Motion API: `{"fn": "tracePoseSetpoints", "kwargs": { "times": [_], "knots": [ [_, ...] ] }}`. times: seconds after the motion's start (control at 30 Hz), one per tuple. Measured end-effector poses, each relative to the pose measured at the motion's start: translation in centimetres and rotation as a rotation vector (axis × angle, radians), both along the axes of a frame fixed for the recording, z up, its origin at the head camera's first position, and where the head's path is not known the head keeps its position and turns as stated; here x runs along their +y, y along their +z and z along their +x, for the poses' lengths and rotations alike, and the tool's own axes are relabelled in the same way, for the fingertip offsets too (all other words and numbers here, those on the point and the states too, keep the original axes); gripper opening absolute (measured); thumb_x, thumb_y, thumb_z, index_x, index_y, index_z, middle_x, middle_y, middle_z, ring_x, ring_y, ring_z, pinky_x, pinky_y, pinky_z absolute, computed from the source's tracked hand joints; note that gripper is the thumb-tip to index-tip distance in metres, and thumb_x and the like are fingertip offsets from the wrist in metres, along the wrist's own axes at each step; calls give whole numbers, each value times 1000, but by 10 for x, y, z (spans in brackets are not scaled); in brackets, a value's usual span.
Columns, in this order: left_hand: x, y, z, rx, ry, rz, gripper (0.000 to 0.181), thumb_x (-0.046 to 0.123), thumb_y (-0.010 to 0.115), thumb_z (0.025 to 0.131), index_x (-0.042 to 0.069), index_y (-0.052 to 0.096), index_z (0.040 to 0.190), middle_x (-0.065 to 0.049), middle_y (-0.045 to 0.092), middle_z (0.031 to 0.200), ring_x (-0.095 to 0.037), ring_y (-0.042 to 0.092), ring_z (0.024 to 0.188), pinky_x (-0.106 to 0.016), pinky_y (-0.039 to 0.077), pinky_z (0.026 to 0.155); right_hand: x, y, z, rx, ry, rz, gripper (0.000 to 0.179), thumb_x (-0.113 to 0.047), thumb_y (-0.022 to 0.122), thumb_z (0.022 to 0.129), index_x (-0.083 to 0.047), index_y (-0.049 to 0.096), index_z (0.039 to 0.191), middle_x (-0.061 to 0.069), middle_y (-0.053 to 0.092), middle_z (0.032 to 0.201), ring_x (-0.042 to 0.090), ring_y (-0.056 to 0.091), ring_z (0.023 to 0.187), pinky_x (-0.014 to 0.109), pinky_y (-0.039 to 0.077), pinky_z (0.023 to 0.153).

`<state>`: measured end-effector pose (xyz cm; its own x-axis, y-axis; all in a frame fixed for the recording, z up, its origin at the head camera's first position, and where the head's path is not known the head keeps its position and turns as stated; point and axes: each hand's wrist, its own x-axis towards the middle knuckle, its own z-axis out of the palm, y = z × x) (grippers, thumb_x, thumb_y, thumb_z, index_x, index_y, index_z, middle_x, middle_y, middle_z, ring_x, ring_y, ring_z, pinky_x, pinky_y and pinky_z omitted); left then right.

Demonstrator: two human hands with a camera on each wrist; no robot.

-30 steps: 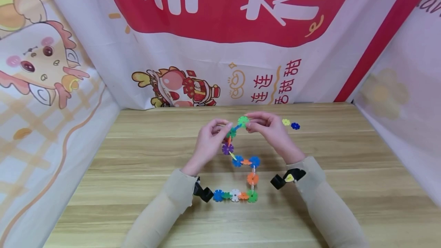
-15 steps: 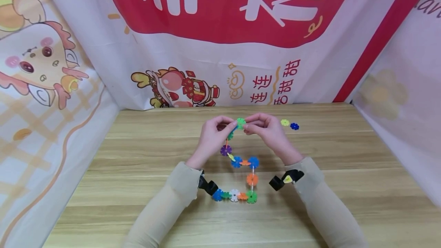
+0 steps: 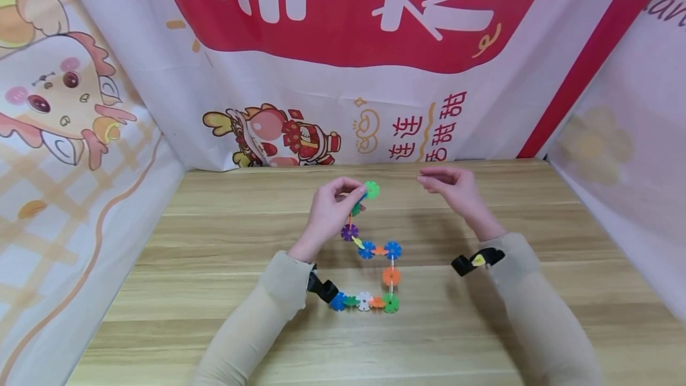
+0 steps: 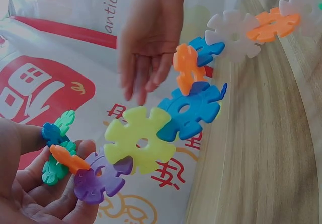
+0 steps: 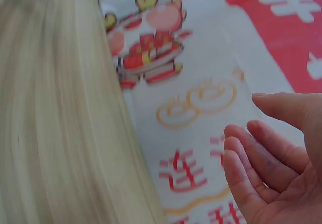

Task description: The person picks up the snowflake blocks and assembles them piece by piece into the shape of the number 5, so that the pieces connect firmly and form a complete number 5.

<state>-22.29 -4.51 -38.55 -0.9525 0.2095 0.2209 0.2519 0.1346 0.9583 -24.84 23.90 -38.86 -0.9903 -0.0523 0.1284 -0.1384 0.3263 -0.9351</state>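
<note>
A chain of interlocking flower-shaped plastic discs (image 3: 391, 277) in several colours bends back and forth over the tabletop. My left hand (image 3: 329, 207) pinches it near its far end, by a blue disc beside a light green end disc (image 3: 372, 189). In the left wrist view, the purple disc (image 4: 102, 178) and the yellow disc (image 4: 140, 139) follow below the held part. My right hand (image 3: 455, 192) is apart from the chain, off to its right, with nothing visible between its fingers. Its fingers are relaxed and slightly bent, thumb apart, in the right wrist view (image 5: 271, 168).
The wooden tabletop (image 3: 225, 255) meets a printed white and red cloth (image 3: 343, 100) at the back. More printed cloth (image 3: 80, 195) hangs on the left side. Black wrist mounts (image 3: 321, 286) sit on both forearms, the left one close to the chain's near end.
My right hand has let go of the light green end disc and moved right, now covering the spot where loose yellow and dark blue discs showed. The left hand keeps its pinch.
</note>
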Motion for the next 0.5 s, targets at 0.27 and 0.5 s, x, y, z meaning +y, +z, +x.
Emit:
{"fn": "tracePoseSetpoints", "kwargs": {
  "times": [0.27,0.5],
  "knots": [
    [-1,1,0,-11,-4,-8,19,25,66,102,9,71,111,-5,69,102,-22,70,79,-33,59,71,51,-20,-17,-95,-125,165,52,-40,69,99,-3,64,135,16,65,132,19,60,114,36,49,99],
    [-1,1,2,-11,-1,-16,19,25,66,102,9,71,111,-5,69,101,-22,70,79,-33,58,70,79,-46,-27,-274,-177,129,66,-45,71,96,0,56,142,20,55,140,33,50,127,49,40,109]
  ]
}}
